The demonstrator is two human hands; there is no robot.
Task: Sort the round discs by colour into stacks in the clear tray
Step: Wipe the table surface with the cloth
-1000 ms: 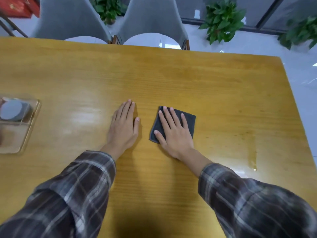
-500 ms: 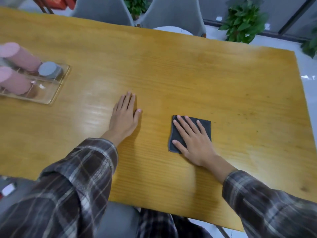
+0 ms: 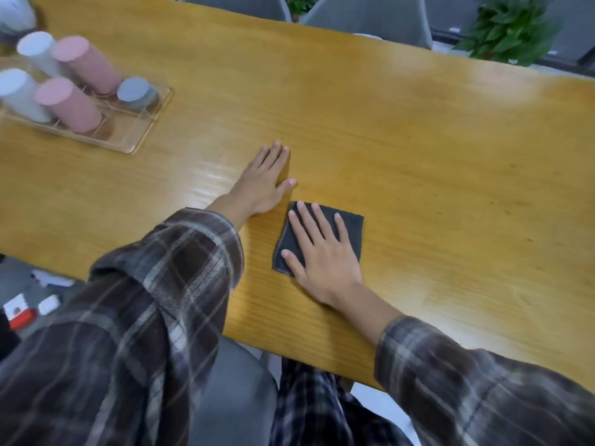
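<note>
A clear tray (image 3: pixel 146 130) sits at the far left of the wooden table (image 3: pixel 418 140). In it stand two tall pink disc stacks (image 3: pixel 69 104) (image 3: pixel 87 64), two white stacks (image 3: pixel 19 94) (image 3: pixel 37 53) and a short grey stack (image 3: pixel 136 93). My left hand (image 3: pixel 262 185) lies flat on the bare wood, fingers straight, well right of the tray. My right hand (image 3: pixel 322 252) presses flat on a dark grey folded cloth (image 3: pixel 352 226) near the table's front edge.
Grey chairs (image 3: pixel 370 14) and green potted plants (image 3: pixel 512 27) stand beyond the table's far edge. On the floor at the lower left lie red-and-white boxes (image 3: pixel 22 312). A grey seat (image 3: pixel 238 397) shows below the table's front edge.
The view has swung left and down, bringing the tray and its stacks fully into sight. My right hand with the cloth has slid back left, close to my left hand.
</note>
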